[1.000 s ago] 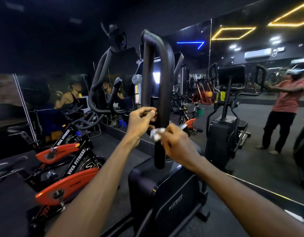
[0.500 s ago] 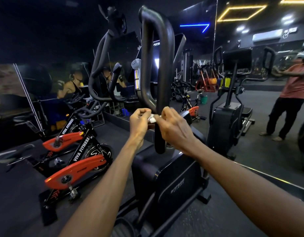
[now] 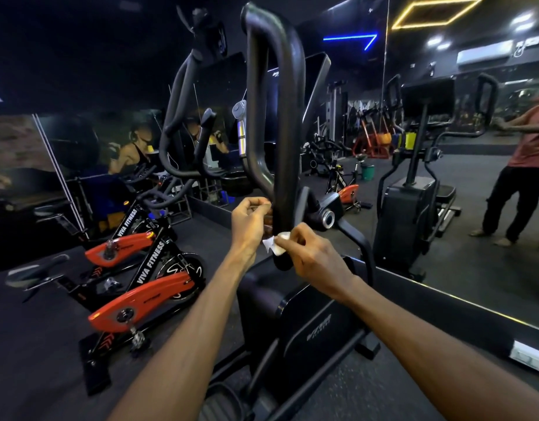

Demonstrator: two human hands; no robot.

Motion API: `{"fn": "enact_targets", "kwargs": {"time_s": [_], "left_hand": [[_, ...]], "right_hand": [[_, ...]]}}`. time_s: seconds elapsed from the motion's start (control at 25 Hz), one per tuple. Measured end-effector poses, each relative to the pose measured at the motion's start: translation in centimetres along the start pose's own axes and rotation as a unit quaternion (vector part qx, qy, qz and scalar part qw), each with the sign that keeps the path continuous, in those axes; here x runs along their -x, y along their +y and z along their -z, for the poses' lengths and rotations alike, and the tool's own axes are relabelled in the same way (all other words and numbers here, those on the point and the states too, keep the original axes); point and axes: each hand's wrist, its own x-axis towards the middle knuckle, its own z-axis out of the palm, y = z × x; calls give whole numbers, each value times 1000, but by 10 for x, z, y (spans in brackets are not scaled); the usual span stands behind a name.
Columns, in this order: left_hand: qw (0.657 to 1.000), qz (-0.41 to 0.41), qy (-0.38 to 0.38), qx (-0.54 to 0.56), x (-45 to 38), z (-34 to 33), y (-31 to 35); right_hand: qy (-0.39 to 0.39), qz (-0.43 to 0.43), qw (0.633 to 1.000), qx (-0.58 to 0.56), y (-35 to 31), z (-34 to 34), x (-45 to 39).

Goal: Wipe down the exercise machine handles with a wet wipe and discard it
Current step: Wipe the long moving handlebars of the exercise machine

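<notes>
The machine's black looped handle (image 3: 280, 117) rises in the middle of the view, its lower end hanging just above the machine's black housing (image 3: 307, 323). My right hand (image 3: 313, 259) pinches a small white wet wipe (image 3: 274, 244) against the front of the handle's lower end. My left hand (image 3: 248, 226) is at the left side of the same bar with fingers and thumb curled together. It seems to pinch a small dark piece, which is hard to make out. A second handle (image 3: 183, 117) curves up to the left.
Two orange and black spin bikes (image 3: 140, 296) stand on the floor to the left. A wall mirror (image 3: 462, 183) on the right reflects another machine and a person in a red shirt. Dark floor lies all around, with a green bin (image 3: 367, 171) far back.
Half a second ago both hands met at the wipe. Now they have parted: my right hand alone holds the wipe, lower on the handle, and my left hand stays at the bar's left.
</notes>
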Motion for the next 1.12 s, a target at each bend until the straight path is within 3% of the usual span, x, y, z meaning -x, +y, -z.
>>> {"fn": "enact_targets", "kwargs": {"time_s": [0.08, 0.16, 0.28, 0.36, 0.48, 0.56, 0.64, 0.8, 0.96, 1.12], "left_hand": [[1000, -15, 12, -19, -3, -2, -3], [997, -44, 43, -42, -4, -5, -2], [968, -160, 100, -165, -6, -9, 3], [939, -242, 113, -216, -9, -12, 13], [910, -311, 115, -249, -15, -19, 23], [896, -332, 122, -268, -19, -24, 26], [901, -324, 129, -256, -21, -29, 28], [924, -303, 121, -197, -27, -42, 36], [939, -303, 89, -139, -35, -54, 54], [945, -300, 80, -103, -41, -67, 68]], "right_hand": [[91, -66, 992, -56, 15, 4, -15], [187, -195, 955, -118, 24, 5, -29], [140, -293, 924, -200, 10, -12, -5], [162, -330, 901, -232, 7, -12, -10], [239, -356, 858, -282, 14, -1, -51], [235, -377, 846, -295, 8, -5, -48], [212, -383, 848, -298, -4, -10, -36], [285, -372, 820, -329, 12, 4, -75], [282, -383, 818, -325, -3, -7, -57], [345, -346, 802, -344, 13, 12, -96]]}}
